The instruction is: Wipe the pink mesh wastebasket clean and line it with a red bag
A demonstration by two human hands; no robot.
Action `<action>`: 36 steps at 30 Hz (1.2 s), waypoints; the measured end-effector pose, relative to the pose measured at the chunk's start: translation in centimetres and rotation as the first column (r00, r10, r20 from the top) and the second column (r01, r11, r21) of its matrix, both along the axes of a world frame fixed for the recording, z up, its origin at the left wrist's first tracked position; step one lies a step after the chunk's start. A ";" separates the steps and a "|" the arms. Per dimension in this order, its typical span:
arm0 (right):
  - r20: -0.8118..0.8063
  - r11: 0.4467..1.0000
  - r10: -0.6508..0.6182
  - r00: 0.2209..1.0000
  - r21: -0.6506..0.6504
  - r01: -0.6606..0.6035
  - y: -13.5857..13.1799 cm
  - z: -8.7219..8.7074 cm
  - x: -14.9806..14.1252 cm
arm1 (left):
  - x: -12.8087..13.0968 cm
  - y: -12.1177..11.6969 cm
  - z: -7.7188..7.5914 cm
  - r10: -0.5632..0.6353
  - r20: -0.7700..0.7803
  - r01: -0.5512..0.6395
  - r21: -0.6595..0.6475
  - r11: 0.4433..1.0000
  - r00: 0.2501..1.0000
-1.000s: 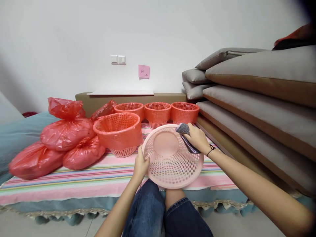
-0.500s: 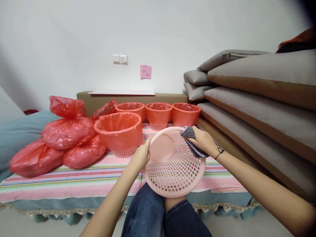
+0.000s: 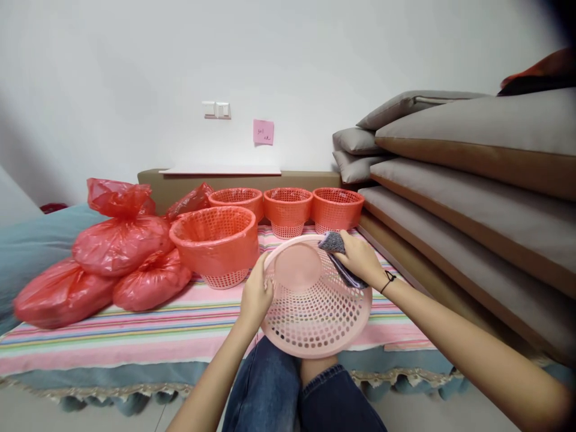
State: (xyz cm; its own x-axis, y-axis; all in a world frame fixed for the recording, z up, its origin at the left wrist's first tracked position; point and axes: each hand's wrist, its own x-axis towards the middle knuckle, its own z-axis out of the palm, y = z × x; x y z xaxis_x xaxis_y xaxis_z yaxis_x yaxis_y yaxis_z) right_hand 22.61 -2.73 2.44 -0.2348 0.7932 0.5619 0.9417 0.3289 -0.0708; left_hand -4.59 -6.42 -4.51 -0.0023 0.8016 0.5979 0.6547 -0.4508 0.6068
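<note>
A pale pink perforated plastic basket (image 3: 315,324) is tilted over my knees, its open mouth facing me. My left hand (image 3: 258,291) grips its rim on the left side, fingers behind and thumb inside. At the upper right of the rim, my right hand (image 3: 360,257) is closed on a dark grey cloth (image 3: 333,242). Part of that cloth presses against the rim and part hangs down inside the basket. A red bag-lined basket (image 3: 216,240) stands just beyond my left hand.
Three more lined baskets (image 3: 288,207) stand in a row at the back. Tied red plastic bags (image 3: 121,243) are piled on the left of the striped cloth (image 3: 171,336). Grey cushions (image 3: 472,174) are stacked high on the right. A pink note (image 3: 263,132) is stuck to the wall.
My right hand and the cloth have shifted slightly left along the rim. The pink basket has turned a little, and my left hand has moved slightly left on it.
</note>
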 end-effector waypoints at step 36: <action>-0.201 0.987 -0.154 0.967 -0.076 0.141 -0.6 -2.3 1.3 | -1.3 0.1 -1.6 0.051 -0.038 -0.053 -0.068 0.996 0.998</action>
State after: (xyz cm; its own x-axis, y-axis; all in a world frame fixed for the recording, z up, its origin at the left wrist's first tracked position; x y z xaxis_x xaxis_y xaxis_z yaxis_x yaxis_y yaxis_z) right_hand 23.90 -3.29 0.17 0.0030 0.8442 0.5360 0.9427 0.1764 -0.2831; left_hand -5.88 -6.32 -6.11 -0.0245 0.8405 0.5413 0.6980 -0.3732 0.6111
